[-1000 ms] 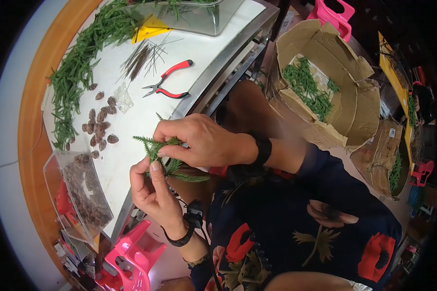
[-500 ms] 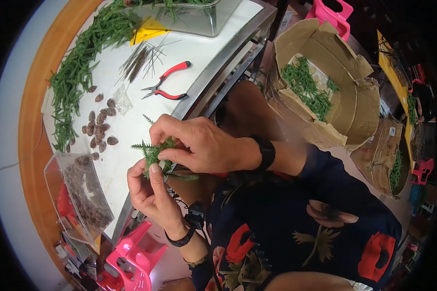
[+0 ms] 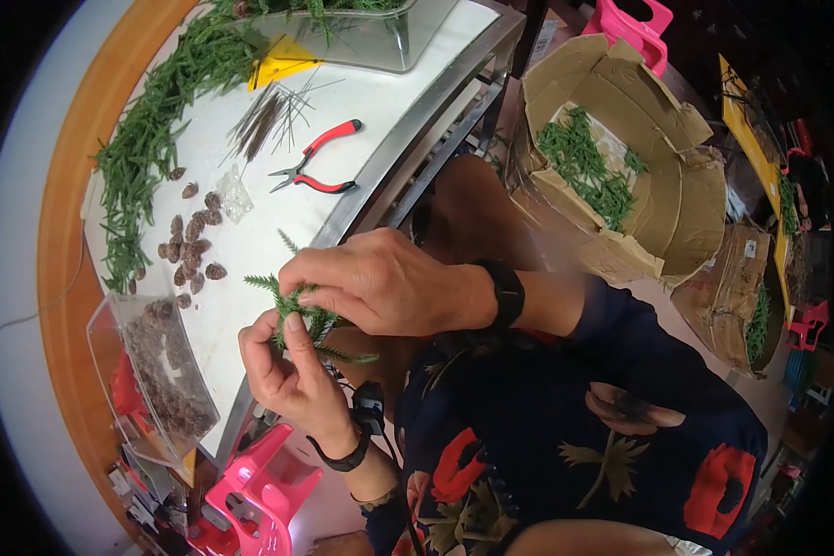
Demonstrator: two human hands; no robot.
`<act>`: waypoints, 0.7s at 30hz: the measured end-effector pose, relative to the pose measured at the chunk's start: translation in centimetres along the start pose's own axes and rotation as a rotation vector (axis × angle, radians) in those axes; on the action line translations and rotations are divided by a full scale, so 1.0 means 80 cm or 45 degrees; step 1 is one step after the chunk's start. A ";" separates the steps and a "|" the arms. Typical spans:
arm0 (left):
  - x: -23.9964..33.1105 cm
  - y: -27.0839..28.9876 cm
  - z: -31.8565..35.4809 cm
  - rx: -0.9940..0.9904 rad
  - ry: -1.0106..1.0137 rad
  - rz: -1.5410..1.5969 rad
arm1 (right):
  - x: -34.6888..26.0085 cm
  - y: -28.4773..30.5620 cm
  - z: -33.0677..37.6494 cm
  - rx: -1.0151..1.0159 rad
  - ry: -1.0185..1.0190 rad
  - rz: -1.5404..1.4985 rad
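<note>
Both my hands, left hand point(image 3: 292, 371) and right hand point(image 3: 380, 283), pinch one green sprig bundle point(image 3: 296, 310) at frame centre; pine cones point(image 3: 190, 246) and pliers point(image 3: 320, 167) lie unused on the table point(image 3: 269, 232), upper left.

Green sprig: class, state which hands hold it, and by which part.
Both hands hold the green sprig: the left hand pinches it from below, the right hand grips its middle from above; tips stick out.

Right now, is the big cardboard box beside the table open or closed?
Open. The brown cardboard box has its flaps folded outward, and loose green sprigs show inside it.
</note>
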State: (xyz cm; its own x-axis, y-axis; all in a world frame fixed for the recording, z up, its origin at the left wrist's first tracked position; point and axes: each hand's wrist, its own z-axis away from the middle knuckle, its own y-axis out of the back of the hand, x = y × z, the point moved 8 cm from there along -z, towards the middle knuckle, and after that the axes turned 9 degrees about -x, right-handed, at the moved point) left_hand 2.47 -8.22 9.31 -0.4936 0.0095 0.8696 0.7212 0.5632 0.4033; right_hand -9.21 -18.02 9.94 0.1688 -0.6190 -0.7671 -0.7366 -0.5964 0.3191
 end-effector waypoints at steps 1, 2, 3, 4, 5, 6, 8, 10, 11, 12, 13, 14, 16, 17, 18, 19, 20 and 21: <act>0.001 -0.001 0.000 -0.012 -0.014 -0.064 | 0.001 0.002 0.000 0.001 0.000 0.000; 0.002 -0.002 0.000 -0.013 -0.015 -0.065 | 0.000 0.002 0.001 -0.033 0.002 0.060; 0.004 -0.002 0.000 -0.013 -0.023 -0.076 | -0.001 0.001 0.001 -0.069 0.005 0.117; 0.007 -0.004 0.000 -0.015 -0.033 -0.086 | -0.001 0.000 0.001 -0.103 0.007 0.176; 0.008 -0.005 -0.001 -0.018 -0.042 -0.097 | -0.002 0.000 0.001 -0.102 0.007 0.175; 0.008 -0.005 -0.001 -0.018 -0.042 -0.097 | 0.001 -0.001 0.001 -0.116 -0.027 0.144; 0.016 -0.006 -0.002 -0.013 -0.113 -0.297 | 0.007 -0.003 0.002 -0.145 -0.094 0.080; 0.021 -0.009 -0.003 -0.011 -0.148 -0.396 | 0.009 -0.004 0.002 -0.114 -0.106 0.003; 0.032 -0.012 -0.002 0.015 -0.252 -0.521 | 0.011 -0.003 0.003 -0.083 -0.117 -0.072; 0.043 -0.016 -0.001 0.042 -0.356 -0.646 | 0.013 -0.003 0.003 -0.053 -0.128 -0.148; 0.053 -0.019 0.003 0.069 -0.461 -0.770 | 0.013 -0.004 0.004 -0.052 -0.129 -0.148; 0.053 -0.020 0.003 0.067 -0.462 -0.769 | 0.013 -0.004 0.005 -0.033 -0.121 -0.166; 0.056 -0.021 0.006 0.101 -0.500 -0.831 | 0.013 -0.003 0.006 0.006 -0.105 -0.203; 0.058 -0.021 0.007 0.118 -0.519 -0.862 | 0.013 -0.003 0.006 0.008 -0.105 -0.202; 0.058 -0.021 0.006 0.117 -0.520 -0.861 | 0.013 -0.003 0.007 0.022 -0.103 -0.210; 0.057 -0.020 0.005 0.092 -0.489 -0.834 | 0.013 -0.002 0.007 0.035 -0.101 -0.219; 0.055 -0.019 0.003 0.068 -0.459 -0.807 | 0.013 -0.002 0.008 0.048 -0.100 -0.228; 0.052 -0.018 0.002 0.043 -0.428 -0.780 | 0.014 -0.003 0.008 0.047 -0.100 -0.229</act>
State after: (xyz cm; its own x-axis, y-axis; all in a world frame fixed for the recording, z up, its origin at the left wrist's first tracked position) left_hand -0.72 -8.86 12.33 -0.9341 -0.0657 0.3509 0.2523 0.5742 0.7789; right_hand -9.29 -18.25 8.67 0.2495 -0.4617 -0.8512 -0.7230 -0.6736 0.1535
